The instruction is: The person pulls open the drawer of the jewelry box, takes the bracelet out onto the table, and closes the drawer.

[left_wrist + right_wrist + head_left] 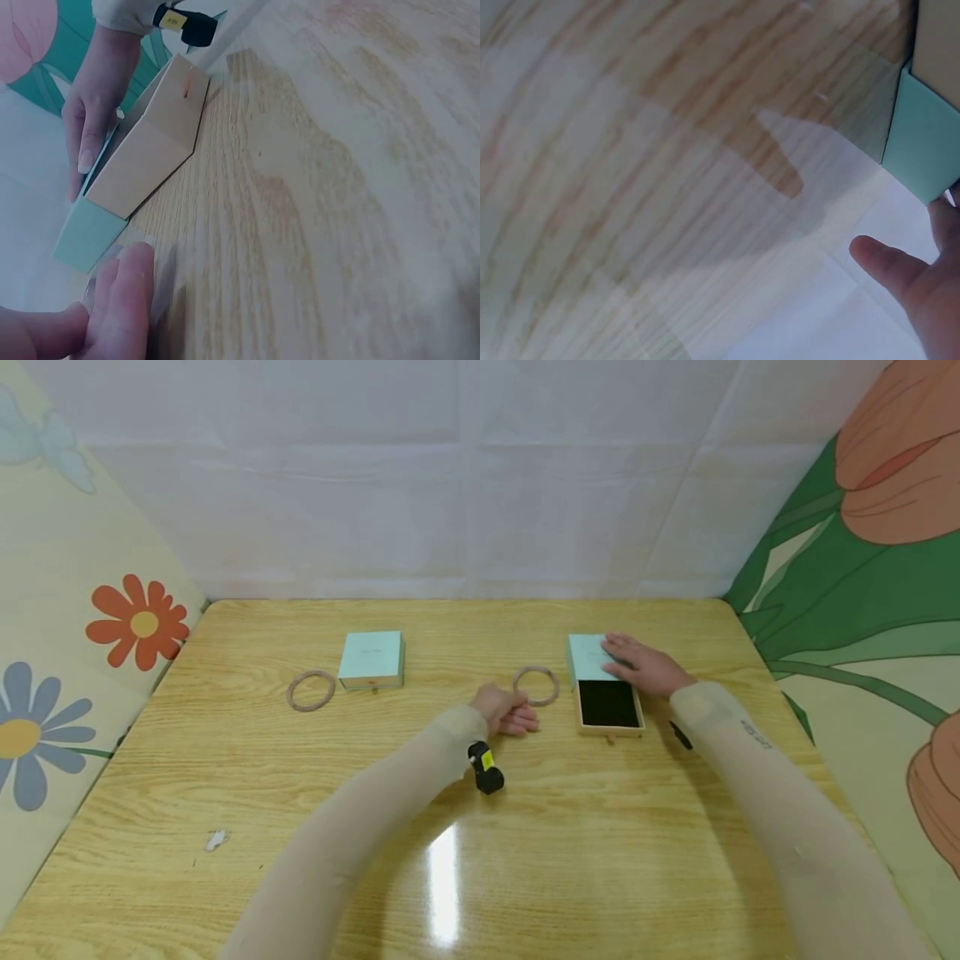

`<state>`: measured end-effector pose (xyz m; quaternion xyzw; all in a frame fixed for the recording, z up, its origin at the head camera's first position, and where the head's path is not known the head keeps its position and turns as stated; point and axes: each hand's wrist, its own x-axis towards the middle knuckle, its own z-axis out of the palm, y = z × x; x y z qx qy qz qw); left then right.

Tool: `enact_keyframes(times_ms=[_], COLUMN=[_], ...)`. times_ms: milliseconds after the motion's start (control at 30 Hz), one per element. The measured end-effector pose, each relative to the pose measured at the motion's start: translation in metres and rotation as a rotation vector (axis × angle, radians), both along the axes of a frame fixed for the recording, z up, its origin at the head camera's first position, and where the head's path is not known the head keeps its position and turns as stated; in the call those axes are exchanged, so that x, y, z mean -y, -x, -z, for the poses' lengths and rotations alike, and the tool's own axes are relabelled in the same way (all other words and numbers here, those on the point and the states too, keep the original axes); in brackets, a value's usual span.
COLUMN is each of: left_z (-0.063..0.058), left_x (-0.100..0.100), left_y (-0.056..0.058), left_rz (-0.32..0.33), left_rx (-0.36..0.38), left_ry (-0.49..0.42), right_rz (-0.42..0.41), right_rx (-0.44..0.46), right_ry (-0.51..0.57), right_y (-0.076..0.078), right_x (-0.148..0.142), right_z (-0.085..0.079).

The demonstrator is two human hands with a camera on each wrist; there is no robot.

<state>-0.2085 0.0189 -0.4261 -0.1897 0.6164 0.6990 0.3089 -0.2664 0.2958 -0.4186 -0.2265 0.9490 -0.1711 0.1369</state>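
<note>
My left hand [506, 710] is low over the table beside a pinkish-grey bangle [556, 687]. Its thumb is at the ring's near-left edge and its fingers [129, 300] are held out fairly straight; whether they touch the ring is unclear. My right hand [645, 664] rests on the mint-green sleeve of a drawer-style gift box [583, 653], fingers on its top, thumb [885, 262] sticking out. The box's cream drawer [142, 169] is pulled out towards me, showing a black lining [611, 703] with nothing visible on it.
A second mint-green box [372, 656], closed, stands at the back left. Another bangle [311, 691] lies flat to its left. A small white patch [216, 840] marks the wooden table [570, 860] at front left. A white cloth [465, 485] hangs behind, with patterned panels at both sides.
</note>
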Motion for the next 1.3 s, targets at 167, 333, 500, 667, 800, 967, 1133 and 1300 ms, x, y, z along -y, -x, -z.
enact_keyframes(times_ms=[167,333,500,667,800,967,1133,1300], left_z=[-0.002,-0.005,-0.003,0.001,0.002,0.005,0.009,0.008], left_x=[-0.006,-0.013,-0.021,-0.030,-0.035,-0.042,-0.049,-0.052], left_y=[-0.008,-0.017,-0.023,-0.028,-0.032,-0.037,-0.040,-0.043], left_rz=[0.016,0.051,0.082,0.103,0.104,0.112,0.112,0.120], left_rx=[-0.036,-0.095,-0.133,-0.127,-0.122,-0.101,-0.083,-0.076], left_ry=[0.011,0.032,0.024,-0.011,-0.031,-0.057,-0.085,-0.094], right_rz=[-0.001,-0.001,-0.007,-0.016,-0.027,-0.047,-0.038,-0.035], right_rx=[0.001,0.008,0.010,-0.003,-0.022,-0.051,-0.047,-0.038], right_ry=[0.006,0.012,0.000,-0.015,-0.027,-0.032,-0.028,-0.027], right_y=[0.000,0.000,0.001,0.002,0.001,0.003,0.004,0.005], right_x=[-0.001,-0.001,-0.001,-0.001,0.001,-0.001,-0.002,-0.002], right_z=[-0.001,-0.001,-0.001,-0.002,-0.004,-0.001,0.003,0.004])
